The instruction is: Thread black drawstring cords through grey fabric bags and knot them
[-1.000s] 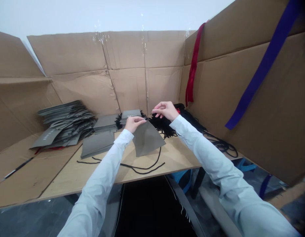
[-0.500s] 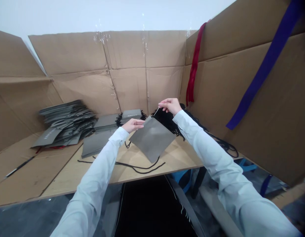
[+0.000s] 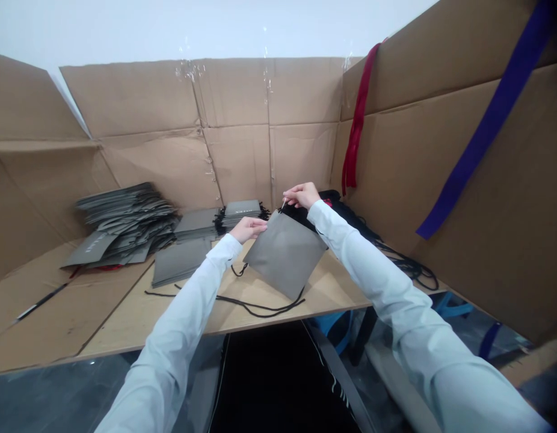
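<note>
Currently, flat grey bag [image 3: 287, 255]: hanging tilted like a diamond near the middle of the view, over the front part of the tabletop [image 3: 337, 285] – whether its lowest corner is touching the wood, I cannot tell.
Left hand [image 3: 248, 229]: working at the bag's 10 o'clock edge, its fingers closing narrowly on that side.
Right hand [image 3: 302, 195]: hovering at the bag's 1 o'clock, its fingers pinching a thin pale piece [image 3: 284, 205] that is pointing down to the top corner; its exact kind is staying unclear.
Small cord loop [image 3: 239, 272]: poking out beside the bag's left corner.
Loose black cords [image 3: 260, 310]: lying on the tabletop around 7 o'clock from the bag, passing near its lowest corner.
Grey piles: a flat stack [image 3: 179, 263] is resting at 9 o'clock, a tall uneven heap [image 3: 129, 225] is standing farther out that way, and a small corded stack [image 3: 241, 209] is sitting at 10 o'clock.
Black cord heap [image 3: 350, 219]: spreading at 2 o'clock, behind the right hand.
Red ribbon [image 3: 358, 120]: hanging at 1 o'clock – on the cardboard wall [image 3: 396, 150].
</note>
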Available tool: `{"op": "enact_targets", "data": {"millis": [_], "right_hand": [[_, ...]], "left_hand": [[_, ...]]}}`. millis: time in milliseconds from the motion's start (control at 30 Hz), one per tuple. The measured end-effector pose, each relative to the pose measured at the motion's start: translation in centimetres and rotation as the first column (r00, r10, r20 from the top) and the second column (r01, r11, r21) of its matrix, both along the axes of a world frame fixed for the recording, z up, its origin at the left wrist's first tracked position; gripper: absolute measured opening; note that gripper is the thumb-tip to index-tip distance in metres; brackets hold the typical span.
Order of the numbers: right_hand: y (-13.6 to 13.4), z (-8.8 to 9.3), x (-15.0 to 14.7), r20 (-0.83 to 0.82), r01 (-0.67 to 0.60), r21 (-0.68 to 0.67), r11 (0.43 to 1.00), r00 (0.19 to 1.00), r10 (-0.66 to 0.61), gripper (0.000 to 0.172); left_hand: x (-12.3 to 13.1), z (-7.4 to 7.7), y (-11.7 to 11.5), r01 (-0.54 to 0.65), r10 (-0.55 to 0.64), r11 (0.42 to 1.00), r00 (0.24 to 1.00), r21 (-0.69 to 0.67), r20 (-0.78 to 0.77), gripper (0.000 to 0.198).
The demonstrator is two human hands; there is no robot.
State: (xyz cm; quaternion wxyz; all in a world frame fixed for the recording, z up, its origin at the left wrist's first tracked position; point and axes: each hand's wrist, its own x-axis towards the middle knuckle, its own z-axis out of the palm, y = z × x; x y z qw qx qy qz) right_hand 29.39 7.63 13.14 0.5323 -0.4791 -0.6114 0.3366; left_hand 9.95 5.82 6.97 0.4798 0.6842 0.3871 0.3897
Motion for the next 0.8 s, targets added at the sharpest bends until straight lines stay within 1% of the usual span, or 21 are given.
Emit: {"op": "enact_targets", "data": {"millis": [100, 200, 300, 400, 500, 600, 667, 700, 733, 800], "right_hand": [[-0.3, -0.4, -0.9, 0.062, -0.045, -0.019, 0.999, 0.997, 0.046, 0.010], [-0.2, -0.8, -1.4, 0.104, -0.023, 0.015, 1.000, 0.994, 0.021, 0.013], [0.2, -1.3, -1.3, 0.183, 0.026, 0.045, 0.999, 0.983, -0.034, 0.014], [0.5, -2.0, -1.3, 0.289, 0.088, 0.103, 0.991, 0.950, -0.114, 0.016], [0.0, -3.0, -1.7, 0.394, 0.118, 0.181, 0.976, 0.901, -0.182, 0.025], [-1.0, -4.2, -2.1, 0.454, 0.116, 0.240, 0.964, 0.864, -0.217, 0.043], [-1.4, -5.1, -2.1, 0.465, 0.089, 0.258, 0.962, 0.861, -0.204, 0.059], [-1.4, -5.6, -2.0, 0.466, 0.065, 0.244, 0.968, 0.867, -0.175, 0.066], [-1.4, -6.1, -1.9, 0.456, 0.035, 0.211, 0.977, 0.880, -0.130, 0.070], [-0.9, -7.1, -1.7, 0.385, -0.034, 0.104, 0.994, 0.923, -0.009, 0.072]], "left_hand": [[0.2, 0.2, 0.0, 0.006, -0.005, 1.000, 1.000, -0.019, 0.022, 0.041], [0.4, 0.3, -0.1, 0.011, -0.010, 0.999, 0.999, -0.034, 0.033, 0.041], [0.5, 0.3, 0.0, -0.054, 0.054, 0.999, 0.998, -0.008, 0.033, 0.042], [0.4, 0.2, 0.1, -0.138, 0.136, 0.990, 0.990, 0.033, 0.041, 0.045], [0.2, -0.1, 0.4, -0.145, 0.142, 0.988, 0.988, 0.049, 0.061, 0.045], [-0.2, -0.7, 0.8, -0.127, 0.123, 0.990, 0.990, 0.054, 0.074, 0.044], [-0.6, -1.2, 1.1, -0.142, 0.139, 0.988, 0.989, 0.065, 0.049, 0.043], [-0.8, -1.5, 1.3, -0.152, 0.150, 0.986, 0.988, 0.074, 0.024, 0.043], [-0.9, -1.7, 1.4, -0.159, 0.160, 0.984, 0.987, 0.085, 0.002, 0.043], [-1.2, -2.2, 1.6, -0.154, 0.158, 0.982, 0.987, 0.105, -0.026, 0.042]]}}
